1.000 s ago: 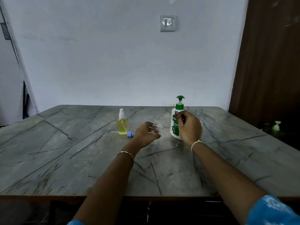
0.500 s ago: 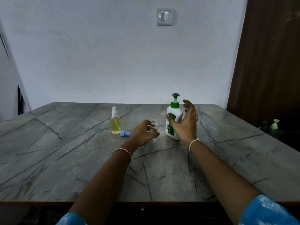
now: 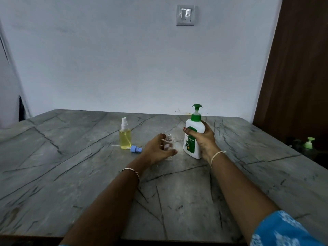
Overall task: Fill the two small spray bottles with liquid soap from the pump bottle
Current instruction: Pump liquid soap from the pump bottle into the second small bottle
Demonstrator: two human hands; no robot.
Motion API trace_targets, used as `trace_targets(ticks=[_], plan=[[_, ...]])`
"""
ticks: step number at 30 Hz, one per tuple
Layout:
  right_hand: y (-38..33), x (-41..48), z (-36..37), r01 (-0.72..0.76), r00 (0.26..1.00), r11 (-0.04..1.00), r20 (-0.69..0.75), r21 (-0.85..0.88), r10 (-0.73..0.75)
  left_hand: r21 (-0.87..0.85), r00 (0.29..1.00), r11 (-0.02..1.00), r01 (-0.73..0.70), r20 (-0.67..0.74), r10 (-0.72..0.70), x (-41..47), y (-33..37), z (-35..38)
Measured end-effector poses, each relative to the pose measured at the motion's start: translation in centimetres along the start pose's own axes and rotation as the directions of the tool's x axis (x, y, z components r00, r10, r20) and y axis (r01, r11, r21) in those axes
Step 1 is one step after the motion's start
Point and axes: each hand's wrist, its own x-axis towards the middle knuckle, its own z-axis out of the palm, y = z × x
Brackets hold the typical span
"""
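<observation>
Fingers (image 3: 188, 133) of right hand (image 3: 204, 142) round smooth white pump bottle (image 3: 194, 126)

Domestic interior, evidently a household room. Grey veined stone counter (image 3: 71, 157) set against a plain painted wall (image 3: 124, 68); switch plate (image 3: 185, 15) on the far wall; dark wooden door (image 3: 301, 68) right.

Pump bottle (image 3: 192, 137) label: "ORIGINAL" readable in white on green; smaller print below illegible.

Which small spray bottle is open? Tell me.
The clear bottle gripped by the left hand: its threaded neck is bare, with no sprayer on it. The yellow-filled bottle, further left, is capped.
</observation>
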Motion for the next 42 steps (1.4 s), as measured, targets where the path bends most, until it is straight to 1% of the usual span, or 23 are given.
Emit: trace_targets(ticks=[3,6,8,11,14,16,18,22,25,28,30,32,38,42], plan=[[0.3,0.0,-0.1,-0.01,0.999,0.999,0.04,-0.043,0.012,-0.026,1.0,1.0,-0.004,0.003,0.004,-0.1,-0.5,0.1],[0.4,0.0,0.0,0.025,0.999,0.995,0.05,-0.101,-0.02,-0.062,1.0,0.998,0.0,-0.007,0.0,-0.2,-0.5,0.2],[0.4,-0.3,0.1,0.107,0.992,0.983,0.076,-0.15,-0.097,-0.058,1.0,0.998,-0.011,-0.01,0.011,-0.4,-0.4,0.3],[0.3,-0.8,0.1,0.277,0.956,0.933,0.159,-0.23,-0.245,-0.045,0.999,0.999,-0.021,-0.042,0.019,-0.4,-0.3,0.4],[0.0,-1.0,-0.4,0.382,0.922,0.854,0.207,-0.354,-0.327,-0.077,0.998,0.997,-0.012,-0.063,0.007,-0.2,-0.7,0.3],[-0.3,-1.3,-0.8,0.429,0.902,0.78,0.254,-0.455,-0.349,-0.072,0.998,0.997,-0.006,-0.06,0.002,-0.2,-0.5,0.2],[-0.6,-1.6,-1.0,0.465,0.884,0.714,0.32,-0.522,-0.341,-0.082,0.998,0.997,-0.006,-0.056,0.001,-0.3,-0.4,0.2],[-1.3,-1.7,-1.0,0.537,0.837,0.621,0.448,-0.571,-0.313,-0.109,0.998,0.994,-0.004,-0.063,-0.003,-0.3,-0.3,0.2],[-1.8,-1.7,-1.1,0.587,0.808,0.516,0.485,-0.624,-0.333,-0.11,0.999,0.994,0.003,-0.049,-0.008,-0.2,-0.6,0.3],[-2.0,-2.1,-1.3,0.629,0.777,0.364,0.561,-0.687,-0.284,-0.115,0.999,0.993,0.003,-0.053,-0.01,-0.2,-0.5,0.5],[-2.1,-2.1,-1.5,0.641,0.768,0.304,0.592,-0.705,-0.246,-0.108,0.999,0.994,-0.002,-0.053,-0.003,-0.2,-0.4,0.5],[-2.3,-2.2,-1.5,0.643,0.765,0.28,0.603,-0.712,-0.225,-0.098,0.999,0.995,-0.003,-0.054,-0.002,-0.2,-0.2,0.5],[-2.1,-2.1,-1.0,0.668,0.744,0.25,0.642,-0.701,-0.185,-0.092,0.998,0.996,-0.001,-0.059,-0.005,-0.4,0.0,0.5],[-2.1,-2.3,-0.9,0.686,0.728,0.227,0.659,-0.691,-0.19,-0.092,0.997,0.996,0.001,-0.077,-0.008,-0.4,0.0,0.5]])
